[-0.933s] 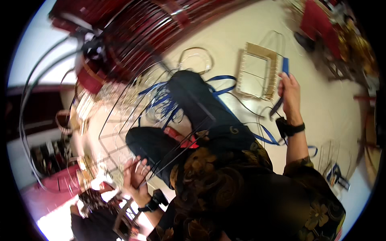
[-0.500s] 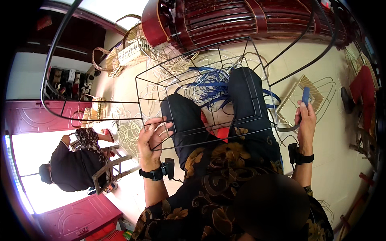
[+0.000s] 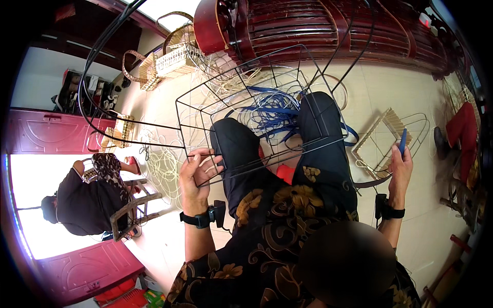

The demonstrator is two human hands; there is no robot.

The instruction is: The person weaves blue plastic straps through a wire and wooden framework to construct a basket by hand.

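Observation:
My left hand [image 3: 200,170], fingers curled, holds the lower left corner of a black wire basket frame [image 3: 179,124] over my knees; long looped wires extend from it. My right hand [image 3: 400,167], off to the right, is closed on a flat blue strip [image 3: 403,136], with a dark strap [image 3: 370,183] trailing from it leftward. Beside that hand lies a partly woven beige rectangular frame [image 3: 391,117] with wire loops. Behind the wire frame, tangled blue straps [image 3: 267,115] and pale cords lie between and beyond my knees.
A red slatted wooden bench [image 3: 308,28] runs along the back. Woven baskets [image 3: 172,64] stand at back left. A co-worker [image 3: 77,200] in dark clothes sits low at left by a wooden stool [image 3: 123,215]. Loose cords [image 3: 162,169] cover nearby floor. Red fabric [image 3: 459,123] hangs at right.
My view has swung from tilted to more level. The wire frame is higher in the picture than at first, still in my left hand. My right hand has shifted right, still holding the blue strip.

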